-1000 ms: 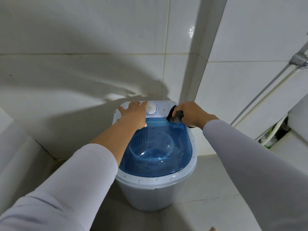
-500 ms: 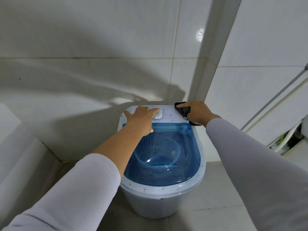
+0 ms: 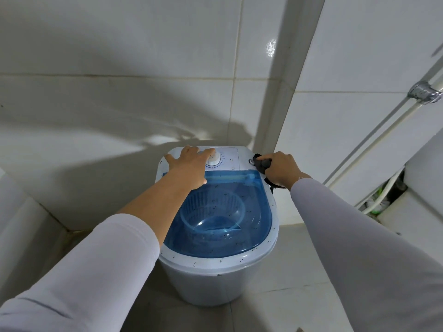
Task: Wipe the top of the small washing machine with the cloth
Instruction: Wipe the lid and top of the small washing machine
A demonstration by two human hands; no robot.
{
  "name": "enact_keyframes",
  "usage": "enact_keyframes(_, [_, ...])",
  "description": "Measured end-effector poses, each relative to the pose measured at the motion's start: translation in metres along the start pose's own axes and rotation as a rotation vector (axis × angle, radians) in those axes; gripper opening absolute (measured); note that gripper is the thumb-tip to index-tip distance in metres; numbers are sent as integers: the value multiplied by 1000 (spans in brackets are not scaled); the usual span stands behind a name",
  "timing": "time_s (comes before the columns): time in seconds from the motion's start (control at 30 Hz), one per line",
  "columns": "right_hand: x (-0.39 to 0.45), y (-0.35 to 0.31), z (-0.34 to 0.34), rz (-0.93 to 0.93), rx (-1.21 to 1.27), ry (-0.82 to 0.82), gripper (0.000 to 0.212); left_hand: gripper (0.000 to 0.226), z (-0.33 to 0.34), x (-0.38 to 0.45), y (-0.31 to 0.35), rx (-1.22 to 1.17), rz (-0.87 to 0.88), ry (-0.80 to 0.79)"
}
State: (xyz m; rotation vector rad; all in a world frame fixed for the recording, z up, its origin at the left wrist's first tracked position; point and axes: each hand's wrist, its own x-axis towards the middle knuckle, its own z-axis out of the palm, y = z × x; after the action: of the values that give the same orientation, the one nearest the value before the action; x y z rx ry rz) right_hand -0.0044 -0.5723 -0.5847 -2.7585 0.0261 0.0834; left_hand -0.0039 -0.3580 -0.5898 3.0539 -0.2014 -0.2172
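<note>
The small washing machine (image 3: 223, 281) stands on the floor in a tiled corner. It has a white rim flecked with dark specks and a clear blue lid (image 3: 230, 212) over a basket. My left hand (image 3: 189, 167) lies flat, fingers spread, on the white control panel at the back, its fingertips touching the round dial (image 3: 214, 159). My right hand (image 3: 280, 168) is closed on a dark cloth (image 3: 261, 164) pressed against the machine's back right corner. A tail of the cloth hangs below my wrist over the right edge.
Tiled walls close in behind and to the right of the machine. A metal pipe with a fitting (image 3: 424, 92) and a white hose (image 3: 383, 135) run diagonally down the right wall. A white ledge (image 3: 412, 212) sits at the right, and a low ledge (image 3: 21, 226) at the left.
My right hand has carried the cloth from the lid's back edge up across the control panel and out to the back right corner. My left hand has stayed on the panel.
</note>
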Motion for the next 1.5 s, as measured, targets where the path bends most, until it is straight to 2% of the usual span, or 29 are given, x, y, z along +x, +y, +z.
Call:
enact_keyframes(0.27, [-28, 3, -8, -28, -59, -68, 47, 93, 6, -8, 4, -46, -47, 91])
enact_keyframes(0.57, [-57, 2, -8, 0, -56, -98, 42, 89, 11, -28, -1, -160, -133, 166])
enact_keyframes(0.87, [-95, 6, -3, 61, 27, -88, 29, 76, 3, -52, -8, -196, -105, 123])
enact_keyframes(1.07, [-123, 3, -16, 144, 91, -162, 38, 79, 1, -65, -9, -187, -69, 62])
enact_keyframes(1.2, [-126, -1, -31, 145, 180, 9, 41, 86, -1, -70, -10, -162, -46, 50])
enact_keyframes(1.27, [-126, -4, -31, 148, 223, 36, 37, 88, -1, -73, -11, -167, -45, 37])
enact_keyframes(1.5, [-123, -6, -6, 89, 85, -26, 41, 91, 7, -87, -11, -168, -58, 1])
